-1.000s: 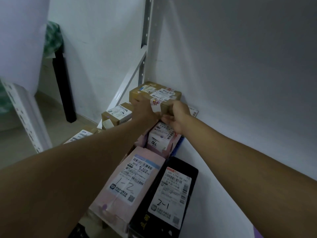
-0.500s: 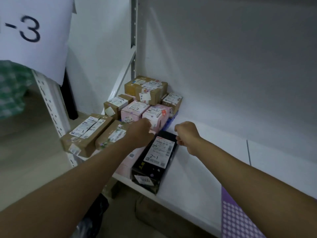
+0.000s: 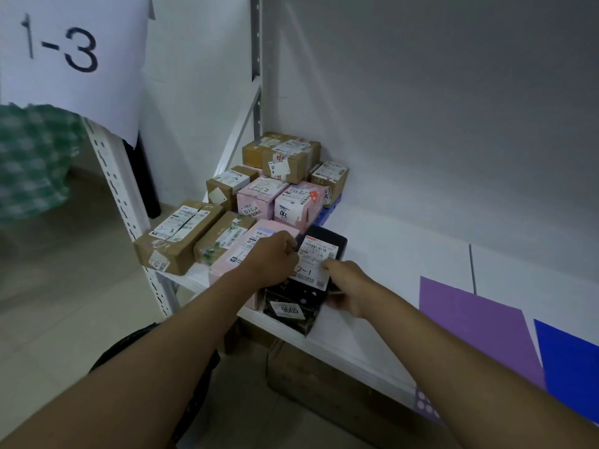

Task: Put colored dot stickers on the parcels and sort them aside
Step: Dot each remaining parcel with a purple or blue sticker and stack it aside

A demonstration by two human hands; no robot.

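Gripping the black parcel (image 3: 319,270) at the front edge of the white shelf (image 3: 389,254): right hand (image 3: 348,291) curls round its right side, left hand (image 3: 272,257) is clenched at its left edge beside the pink parcel (image 3: 236,254). Purple sheet (image 3: 470,322) lies further right.

A hanging white paper sign (image 3: 69,56) reads "1-3". The black parcel (image 3: 304,280) has "2-1" handwritten on its shipping label and "9665" on a front sticker. A pink parcel (image 3: 259,197) shows "1-2"; the pink parcel beside it (image 3: 299,202) shows "110". Finer label print is unreadable.
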